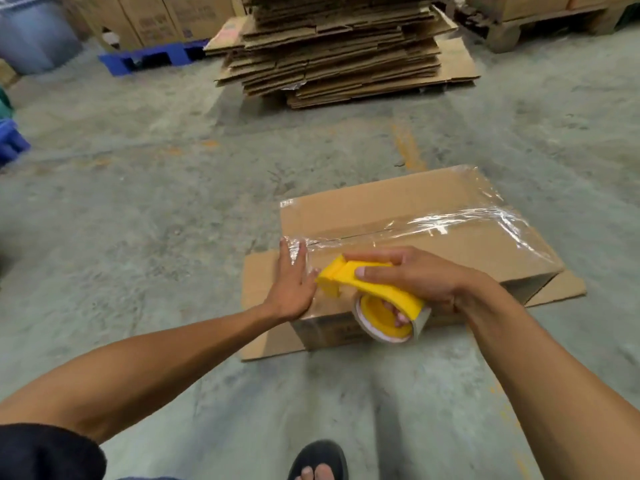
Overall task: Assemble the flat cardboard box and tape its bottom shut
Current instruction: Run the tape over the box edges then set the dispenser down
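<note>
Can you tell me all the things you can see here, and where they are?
box: one, brown, on the floor, centre
tape: clear strip along the box's top seam
tape gun: one, yellow, at the box's near edge
flat cardboard stack: one pile, brown, behind
blue pallet: one, far left
wooden pallet: one, far right
grey bin: one, top left
floor: grey concrete
left hand: flat on the box's left end
right hand: grip on the tape gun
foot: one, black sandal, bottom edge

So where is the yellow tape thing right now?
In the head view, the yellow tape dispenser is in the right hand, at the near edge of the cardboard box, beside the left hand.
</note>
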`<state>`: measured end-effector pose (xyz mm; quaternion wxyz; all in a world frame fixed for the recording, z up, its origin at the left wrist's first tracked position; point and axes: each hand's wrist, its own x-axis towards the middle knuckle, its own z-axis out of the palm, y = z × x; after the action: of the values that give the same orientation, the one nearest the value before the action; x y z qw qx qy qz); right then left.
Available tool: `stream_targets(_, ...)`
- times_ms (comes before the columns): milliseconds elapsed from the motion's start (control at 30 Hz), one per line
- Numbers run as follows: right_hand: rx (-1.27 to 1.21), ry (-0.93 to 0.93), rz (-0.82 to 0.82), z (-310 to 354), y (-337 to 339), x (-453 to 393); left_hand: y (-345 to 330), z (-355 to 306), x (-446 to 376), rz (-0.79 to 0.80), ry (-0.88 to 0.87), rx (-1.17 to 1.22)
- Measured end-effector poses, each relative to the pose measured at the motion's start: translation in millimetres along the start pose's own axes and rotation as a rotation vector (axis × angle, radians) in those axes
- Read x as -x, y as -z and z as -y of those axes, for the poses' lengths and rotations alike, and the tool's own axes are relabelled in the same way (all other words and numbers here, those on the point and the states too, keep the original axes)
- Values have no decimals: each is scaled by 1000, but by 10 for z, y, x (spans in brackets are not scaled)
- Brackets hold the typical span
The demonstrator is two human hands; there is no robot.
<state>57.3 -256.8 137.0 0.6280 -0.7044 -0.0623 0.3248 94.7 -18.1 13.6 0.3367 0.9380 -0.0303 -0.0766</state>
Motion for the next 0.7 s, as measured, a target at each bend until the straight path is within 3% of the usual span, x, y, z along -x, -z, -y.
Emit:
stream_targets(200, -77, 71, -214, 174, 357, 254, -597, -679, 172, 188, -198, 71)
stream_targets(267, -70, 73, -241, 168, 466, 355, -743, -925, 267, 255, -308, 61)
stream_targets(367, -63, 65, -204, 136, 634, 583, -810, -1237, 363, 281, -445, 245)
stream_targets(433, -89, 48, -172, 93, 749, 767, -771, -1381, 347, 236, -345, 332)
stream_targets(500, -143, 23, -151, 17, 860, 947, -652, -1523, 255, 298, -57, 595)
stream_targets(567, -204, 11, -137, -66, 951, 1084, -509, -1640, 100, 548, 274, 947)
stream_targets(600, -229, 9, -132, -99, 987, 1132, -435, -1686, 37, 687, 356, 1052)
stream_targets(700, -268, 21, -102, -169, 1078, 1211, -316, -1824, -44, 903, 400, 1120)
